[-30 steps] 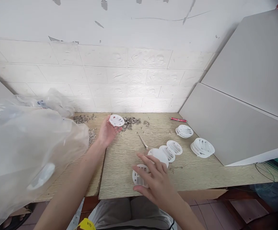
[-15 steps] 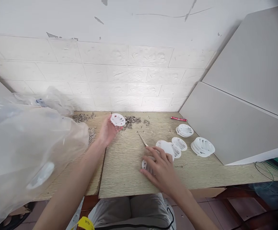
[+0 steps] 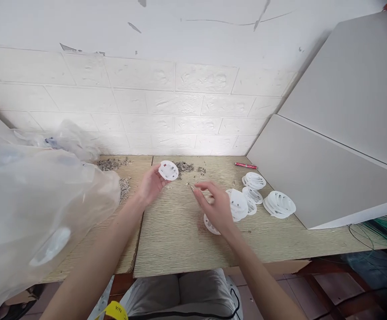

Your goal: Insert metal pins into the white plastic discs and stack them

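White round disc, small dark marks

A: What sort of place, ASAP?

B: Looks like a small workshop, an assy. corner. Wood-look desk vs. a wht. brick-pattern wall, w/ stacked discs & heaps of small bits.

A: Could it be in a home?

B: Can't tell, but the desk is set up for work: big plastic bag at L, grn. wires at far R.

A: Smart fit-out?

B: No, pretty basic: damaged paint patches up top, tiled flr. below.
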The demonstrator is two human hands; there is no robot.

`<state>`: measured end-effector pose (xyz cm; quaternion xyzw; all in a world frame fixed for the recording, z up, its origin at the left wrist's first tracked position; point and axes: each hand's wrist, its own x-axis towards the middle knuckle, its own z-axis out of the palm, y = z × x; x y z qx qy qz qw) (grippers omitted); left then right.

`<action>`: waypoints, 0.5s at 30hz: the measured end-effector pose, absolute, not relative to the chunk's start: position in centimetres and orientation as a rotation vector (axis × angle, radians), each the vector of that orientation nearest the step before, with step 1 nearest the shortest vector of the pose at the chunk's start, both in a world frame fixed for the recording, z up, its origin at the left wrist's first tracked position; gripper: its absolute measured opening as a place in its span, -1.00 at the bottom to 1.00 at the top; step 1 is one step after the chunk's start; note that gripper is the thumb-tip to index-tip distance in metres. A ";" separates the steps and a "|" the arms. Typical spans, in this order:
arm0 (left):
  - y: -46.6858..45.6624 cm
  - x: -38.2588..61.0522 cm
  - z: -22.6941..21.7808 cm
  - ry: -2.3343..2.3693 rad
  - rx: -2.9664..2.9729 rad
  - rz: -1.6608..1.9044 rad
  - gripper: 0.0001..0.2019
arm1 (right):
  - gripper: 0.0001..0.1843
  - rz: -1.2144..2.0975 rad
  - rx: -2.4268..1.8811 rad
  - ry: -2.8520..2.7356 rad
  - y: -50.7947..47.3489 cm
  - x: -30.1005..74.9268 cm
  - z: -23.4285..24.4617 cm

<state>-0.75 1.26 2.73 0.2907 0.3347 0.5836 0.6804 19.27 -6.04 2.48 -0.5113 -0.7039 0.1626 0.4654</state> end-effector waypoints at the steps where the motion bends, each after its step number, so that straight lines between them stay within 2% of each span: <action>1: 1.3 -0.7 2.6 0.736 0.672 1.292 -0.77 | -0.70 0.519 -1.270 -1.652 -4.8 18.3 2.8; 3: 1.3 -0.7 2.4 0.711 0.729 1.245 -0.73 | -0.61 0.723 -1.293 -1.551 -2.3 16.5 3.2; 5: 1.3 -0.8 2.1 0.713 0.805 1.208 -0.67 | -0.64 0.848 -1.307 -1.504 -0.4 15.2 3.3; 9: 1.4 -1.0 1.4 0.868 0.972 1.193 -0.62 | -0.75 0.806 -1.263 -1.511 0.8 13.9 2.6; 15: 1.4 -1.0 0.8 1.083 1.248 1.222 -0.60 | -0.65 0.916 -1.183 -1.510 0.1 13.9 1.4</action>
